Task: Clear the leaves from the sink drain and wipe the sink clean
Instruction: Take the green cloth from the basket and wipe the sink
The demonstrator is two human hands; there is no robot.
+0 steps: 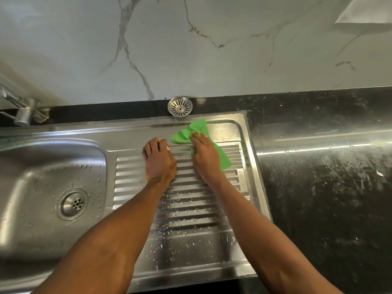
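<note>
Both hands rest on the ribbed drainboard (191,209) of a stainless steel sink (48,166). The right hand (206,158) presses a green cloth (191,132) flat against the far part of the drainboard, fingers stretched out straight over it, with the cloth spreading beyond the hand toward the back rim and to the right. Just beside it, the left hand (159,161) bears on the steel with its fingers curled under and holds nothing. Water drops bead on the near ribs and in the basin, where the drain (73,203) sits uncovered with no leaves on it. The strainer basket (179,106) lies apart on the black countertop (318,166) behind the sink, against the marble-patterned wall (191,49). A chrome tap (23,112) stands at the far left.
</note>
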